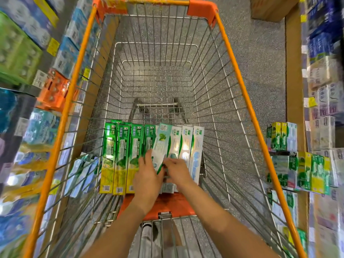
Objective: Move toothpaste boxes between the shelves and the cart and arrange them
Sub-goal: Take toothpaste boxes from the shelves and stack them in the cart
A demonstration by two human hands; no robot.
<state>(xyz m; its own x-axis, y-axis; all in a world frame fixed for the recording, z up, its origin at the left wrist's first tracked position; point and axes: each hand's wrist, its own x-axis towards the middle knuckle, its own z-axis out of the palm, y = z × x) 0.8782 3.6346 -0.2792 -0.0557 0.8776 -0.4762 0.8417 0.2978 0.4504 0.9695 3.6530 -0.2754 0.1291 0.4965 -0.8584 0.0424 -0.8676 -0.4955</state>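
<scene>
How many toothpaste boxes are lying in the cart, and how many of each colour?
Green and yellow boxes: 4, side by side on the left of the row, the fourth partly hidden by the left hand.
White boxes: 4, counting the tilted box that both hands hold, the right hand at its near end.
Total: 8 boxes counted in the cart.

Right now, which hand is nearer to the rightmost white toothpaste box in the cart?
The right hand. It lies just beside the rightmost white box, on the box's left. The left hand is farther left, gripping the tilted white-green box near the row's middle.
</scene>
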